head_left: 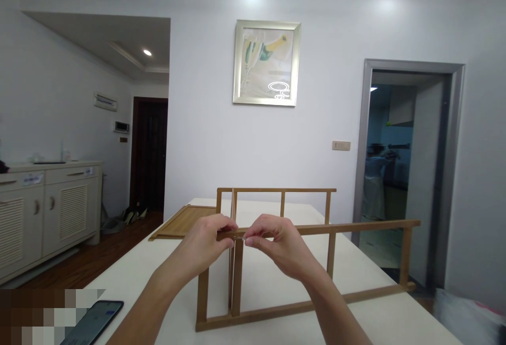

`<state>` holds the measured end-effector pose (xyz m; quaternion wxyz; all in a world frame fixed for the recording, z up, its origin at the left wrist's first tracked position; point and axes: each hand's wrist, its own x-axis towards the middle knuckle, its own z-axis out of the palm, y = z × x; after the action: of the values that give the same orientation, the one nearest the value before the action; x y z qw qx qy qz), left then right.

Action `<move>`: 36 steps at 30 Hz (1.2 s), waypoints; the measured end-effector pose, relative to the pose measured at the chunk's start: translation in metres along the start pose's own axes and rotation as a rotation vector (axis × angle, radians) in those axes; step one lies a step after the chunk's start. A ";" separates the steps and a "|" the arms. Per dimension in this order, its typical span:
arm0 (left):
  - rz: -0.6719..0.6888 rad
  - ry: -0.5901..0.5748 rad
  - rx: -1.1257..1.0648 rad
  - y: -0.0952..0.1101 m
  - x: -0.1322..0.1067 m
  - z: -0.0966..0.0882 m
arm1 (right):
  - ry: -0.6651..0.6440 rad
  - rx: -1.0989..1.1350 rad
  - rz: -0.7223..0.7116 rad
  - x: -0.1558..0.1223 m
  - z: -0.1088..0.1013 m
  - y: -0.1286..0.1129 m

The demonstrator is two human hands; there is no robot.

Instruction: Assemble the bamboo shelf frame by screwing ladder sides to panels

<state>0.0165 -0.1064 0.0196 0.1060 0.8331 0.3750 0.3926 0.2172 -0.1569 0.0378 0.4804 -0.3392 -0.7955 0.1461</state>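
Note:
A wooden frame [276,309] of rails and crossbars stands on its side on the white table [367,266]. My left hand [207,239] is closed at the upper near rail, thumb below and fingers above, beside an upright bar. From the other side, my right hand [276,242] pinches at the same joint, its thumb and fingertips close to the rail. Between the two sets of fingertips a small shiny piece [239,238] shows at the bar; it is too small to name. My fingers hide part of the rail.
A slatted wooden panel [193,219] lies flat on the far left of the table. At the near left corner rests a phone [97,319]. A white cabinet [71,202] stands at left. Through the doorway at right a person [375,181] is seen in another room.

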 end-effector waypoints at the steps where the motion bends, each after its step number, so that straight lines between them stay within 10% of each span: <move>1: 0.006 0.005 0.000 -0.001 0.000 0.001 | -0.004 0.000 0.000 0.000 0.000 0.000; 36: 0.014 0.005 -0.019 0.000 0.001 0.002 | -0.168 -0.132 0.054 -0.003 0.021 -0.009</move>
<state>0.0184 -0.1057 0.0192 0.1103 0.8337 0.3656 0.3990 0.1962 -0.1631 0.0302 0.3844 -0.3783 -0.8313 0.1342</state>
